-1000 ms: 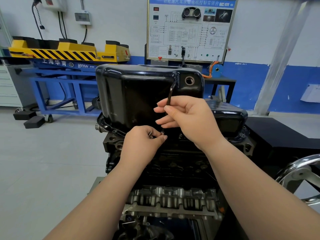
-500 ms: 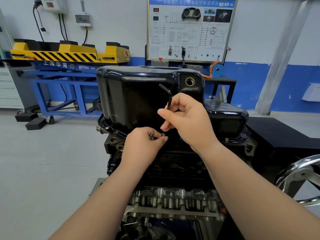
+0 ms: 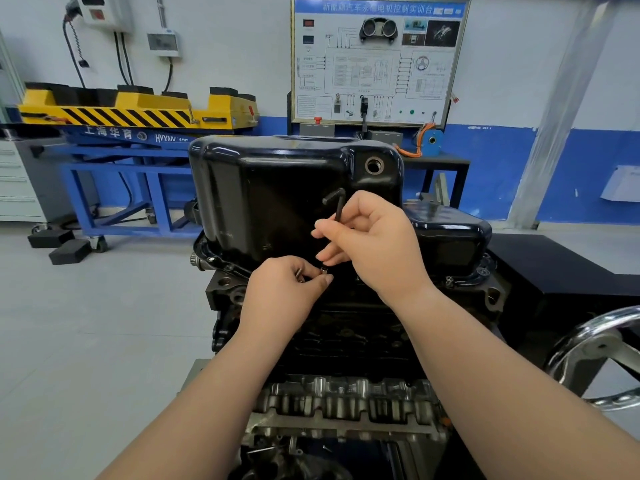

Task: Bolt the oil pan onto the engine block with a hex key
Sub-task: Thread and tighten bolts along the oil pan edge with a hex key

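Nearest, at the bottom edge, lies the bare-metal cylinder head, its cast ribs dull grey. Above it rises the dark, rough-cast engine block. At the block's upper edge the left hand is curled, with a spare bolt poking out between its fingers. Its fingertip touches a small steel bolt standing at the pan flange, and seems to steady it, though the contact is too small to tell.

Just above, the right hand pinches the black L-shaped hex key between thumb and fingers. The key's long arm stands nearly upright, tip down toward the bolt, and its short arm points left at the top. Behind it sits the glossy black oil pan on the block, rounded and deep, with its round drain hole facing the camera. Farther back are a yellow, black-striped lift and a wiring training board.
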A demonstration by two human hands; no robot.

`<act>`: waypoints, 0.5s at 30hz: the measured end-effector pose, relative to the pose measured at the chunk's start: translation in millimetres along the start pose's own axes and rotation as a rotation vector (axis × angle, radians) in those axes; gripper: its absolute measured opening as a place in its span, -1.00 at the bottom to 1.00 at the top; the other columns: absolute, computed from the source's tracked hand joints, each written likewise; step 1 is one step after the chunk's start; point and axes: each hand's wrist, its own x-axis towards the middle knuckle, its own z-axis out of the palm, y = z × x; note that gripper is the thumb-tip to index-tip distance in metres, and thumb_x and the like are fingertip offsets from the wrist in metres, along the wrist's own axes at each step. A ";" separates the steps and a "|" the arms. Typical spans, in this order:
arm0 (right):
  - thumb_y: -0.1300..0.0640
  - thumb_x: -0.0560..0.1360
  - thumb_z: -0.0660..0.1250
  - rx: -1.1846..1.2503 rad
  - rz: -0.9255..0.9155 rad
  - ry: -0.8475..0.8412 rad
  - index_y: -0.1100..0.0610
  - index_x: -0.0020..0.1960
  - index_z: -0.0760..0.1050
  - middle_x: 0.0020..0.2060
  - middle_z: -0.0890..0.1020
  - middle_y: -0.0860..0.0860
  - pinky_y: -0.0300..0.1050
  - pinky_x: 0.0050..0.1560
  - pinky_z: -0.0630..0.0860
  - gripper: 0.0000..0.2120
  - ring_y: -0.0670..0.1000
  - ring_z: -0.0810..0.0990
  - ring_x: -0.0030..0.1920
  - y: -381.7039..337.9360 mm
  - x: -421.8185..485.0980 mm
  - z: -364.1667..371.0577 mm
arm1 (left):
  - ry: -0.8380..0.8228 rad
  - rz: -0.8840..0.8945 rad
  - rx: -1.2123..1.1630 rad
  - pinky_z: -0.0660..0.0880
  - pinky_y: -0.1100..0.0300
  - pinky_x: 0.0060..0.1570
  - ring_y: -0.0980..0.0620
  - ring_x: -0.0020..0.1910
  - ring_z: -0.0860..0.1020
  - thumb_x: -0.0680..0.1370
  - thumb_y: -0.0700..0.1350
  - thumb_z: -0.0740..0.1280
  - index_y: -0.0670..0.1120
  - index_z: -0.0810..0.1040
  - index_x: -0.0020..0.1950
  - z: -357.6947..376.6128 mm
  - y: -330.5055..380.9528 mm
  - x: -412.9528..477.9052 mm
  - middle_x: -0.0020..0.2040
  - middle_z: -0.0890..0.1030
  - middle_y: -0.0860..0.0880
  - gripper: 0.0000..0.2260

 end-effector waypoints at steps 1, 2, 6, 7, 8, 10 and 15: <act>0.29 0.46 0.39 0.001 -0.002 0.003 0.23 -0.22 0.42 -0.33 0.67 0.10 -0.10 -0.39 0.61 -0.85 0.01 0.64 -0.44 1.0 -0.2 0.3 | 0.003 0.002 0.007 0.29 0.31 -0.49 0.18 -0.57 0.37 0.40 0.04 0.46 0.11 0.54 -0.35 0.0 0.1 0.2 -0.53 0.42 0.09 -0.83; 0.28 0.46 0.40 0.002 -0.005 0.006 0.23 -0.22 0.40 -0.34 0.67 0.10 -0.11 -0.41 0.60 -0.82 0.01 0.64 -0.45 1.8 -0.3 0.8 | 0.004 0.007 0.016 0.29 0.28 -0.47 0.18 -0.56 0.37 0.40 0.04 0.46 0.12 0.52 -0.37 -0.3 0.6 0.2 -0.51 0.42 0.08 -0.82; 0.25 0.44 0.42 -0.016 -0.011 0.021 0.22 -0.23 0.39 -0.38 0.66 0.08 -0.14 -0.42 0.60 -0.79 0.01 0.64 -0.46 2.9 -0.1 0.2 | 0.036 0.047 0.052 0.24 0.39 -0.51 0.19 -0.50 0.40 0.39 0.06 0.46 0.18 0.48 -0.34 -2.9 2.6 -2.0 -0.47 0.43 0.09 -0.81; 0.25 0.44 0.43 -0.026 -0.016 0.022 0.23 -0.22 0.39 -0.38 0.66 0.08 -0.12 -0.42 0.61 -0.80 0.01 0.64 -0.46 3.1 0.1 -0.3 | 0.055 0.069 0.047 0.29 0.39 -0.50 0.21 -0.49 0.41 0.39 0.06 0.46 0.19 0.49 -0.32 -3.6 2.7 -3.2 -0.48 0.41 0.09 -0.83; 0.24 0.44 0.43 -0.031 -0.020 0.020 0.25 -0.21 0.40 -0.38 0.66 0.09 -0.10 -0.41 0.61 -0.79 0.02 0.64 -0.45 3.5 0.3 -0.9 | 0.076 0.098 0.042 0.31 0.43 -0.45 0.25 -0.46 0.42 0.39 0.06 0.45 0.18 0.51 -0.30 -4.0 3.4 -3.9 -0.50 0.40 0.10 -0.86; 0.24 0.43 0.43 -0.033 -0.025 0.018 0.25 -0.21 0.39 -0.37 0.66 0.11 -0.08 -0.41 0.62 -0.79 0.03 0.65 -0.45 3.3 0.4 -0.9 | 0.118 0.160 0.042 0.30 0.47 -0.42 0.29 -0.44 0.41 0.40 0.03 0.44 0.15 0.56 -0.27 -4.6 5.8 -4.3 -0.53 0.37 0.11 -0.91; 0.26 0.52 0.32 -0.035 -0.029 -0.075 0.14 -0.01 0.47 -0.26 0.66 0.10 -0.04 -0.29 0.64 -0.92 0.02 0.66 -0.34 1.7 -1.7 -0.2 | 0.121 0.185 0.029 0.33 0.42 -0.42 0.22 -0.45 0.41 0.42 -0.02 0.42 0.15 0.46 -0.42 -4.8 7.6 1.8 -0.55 0.38 0.10 -0.75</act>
